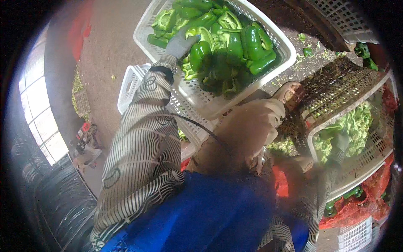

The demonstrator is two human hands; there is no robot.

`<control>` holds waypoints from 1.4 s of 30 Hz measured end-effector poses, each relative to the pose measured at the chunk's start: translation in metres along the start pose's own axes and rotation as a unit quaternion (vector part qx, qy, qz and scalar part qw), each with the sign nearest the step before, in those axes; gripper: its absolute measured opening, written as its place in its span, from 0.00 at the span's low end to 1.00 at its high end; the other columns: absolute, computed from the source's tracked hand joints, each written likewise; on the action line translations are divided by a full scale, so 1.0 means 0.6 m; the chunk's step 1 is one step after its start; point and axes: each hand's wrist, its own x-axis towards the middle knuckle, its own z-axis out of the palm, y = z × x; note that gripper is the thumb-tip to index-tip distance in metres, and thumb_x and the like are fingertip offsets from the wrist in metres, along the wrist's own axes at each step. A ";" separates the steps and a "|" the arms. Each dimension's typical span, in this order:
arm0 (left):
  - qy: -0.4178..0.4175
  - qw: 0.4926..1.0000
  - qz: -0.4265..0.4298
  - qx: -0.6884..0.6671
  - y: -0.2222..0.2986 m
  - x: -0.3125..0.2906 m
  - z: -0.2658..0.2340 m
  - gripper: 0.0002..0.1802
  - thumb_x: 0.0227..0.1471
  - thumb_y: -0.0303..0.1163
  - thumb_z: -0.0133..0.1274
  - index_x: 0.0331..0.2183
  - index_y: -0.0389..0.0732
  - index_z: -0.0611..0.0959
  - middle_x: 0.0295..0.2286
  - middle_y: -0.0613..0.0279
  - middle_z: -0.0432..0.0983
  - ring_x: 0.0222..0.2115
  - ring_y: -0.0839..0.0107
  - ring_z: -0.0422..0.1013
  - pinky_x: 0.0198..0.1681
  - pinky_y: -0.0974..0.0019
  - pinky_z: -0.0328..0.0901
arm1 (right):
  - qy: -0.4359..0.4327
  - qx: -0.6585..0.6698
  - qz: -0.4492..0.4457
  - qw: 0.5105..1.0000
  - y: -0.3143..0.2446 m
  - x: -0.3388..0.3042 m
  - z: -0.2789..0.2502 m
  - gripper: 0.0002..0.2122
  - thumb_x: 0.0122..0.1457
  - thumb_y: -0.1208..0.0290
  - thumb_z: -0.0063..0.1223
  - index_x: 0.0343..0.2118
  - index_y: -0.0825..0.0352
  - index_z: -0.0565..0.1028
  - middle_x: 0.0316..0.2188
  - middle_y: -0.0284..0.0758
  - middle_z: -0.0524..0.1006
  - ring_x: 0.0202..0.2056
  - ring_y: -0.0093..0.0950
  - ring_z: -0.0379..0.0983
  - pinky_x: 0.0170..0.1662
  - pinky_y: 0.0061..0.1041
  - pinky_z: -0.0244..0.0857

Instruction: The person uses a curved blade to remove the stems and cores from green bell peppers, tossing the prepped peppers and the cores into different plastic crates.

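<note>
My left hand (180, 44), in a grey glove with blue fingertips, reaches into a white plastic crate (289, 52) of green bell peppers. Its fingers close about the edge of a halved green bell pepper (204, 34). Whole-looking and cut-open peppers lie piled around it, some showing pale insides. On the right, my right hand (341, 145), also gloved, is dim and smeared over a second, dirtier crate (321, 126). Pale green pepper cores and scraps (357, 122) fill that crate. The fingers of the right hand cannot be made out.
A white crate (126, 90) stands under the pepper crate. My shoe (289, 94) and bent leg lie between the two work crates. Pepper scraps (302, 38) litter the floor. Red mesh sacking (357, 210) with green peppers sits below the right crate; another crate (336, 17) stands at the upper right.
</note>
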 end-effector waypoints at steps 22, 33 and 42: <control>-0.022 0.999 -0.026 0.011 0.143 -0.304 -0.025 0.32 0.55 0.38 0.54 0.60 0.42 0.70 0.48 0.41 0.76 0.48 0.52 0.75 0.46 0.51 0.69 | -0.002 -0.058 0.013 0.998 -0.043 -0.043 -0.032 0.15 0.50 0.62 0.58 0.38 0.66 0.77 0.32 0.45 0.79 0.36 0.43 0.77 0.40 0.39 0.68; 0.097 0.978 0.134 0.124 0.209 -0.207 0.055 0.35 0.55 0.45 0.56 0.58 0.36 0.69 0.56 0.43 0.65 0.56 0.45 0.62 0.54 0.40 0.60 | -0.021 -0.030 -0.003 0.999 -0.036 -0.058 -0.011 0.16 0.53 0.66 0.54 0.42 0.68 0.75 0.37 0.51 0.79 0.41 0.50 0.76 0.44 0.42 0.68; -0.071 0.993 0.083 0.034 0.170 -0.218 0.075 0.32 0.58 0.41 0.52 0.59 0.35 0.69 0.55 0.46 0.70 0.53 0.51 0.69 0.54 0.52 0.66 | -0.008 -0.034 -0.038 0.999 -0.029 -0.063 0.015 0.20 0.50 0.68 0.58 0.46 0.70 0.74 0.37 0.49 0.80 0.40 0.47 0.77 0.43 0.40 0.68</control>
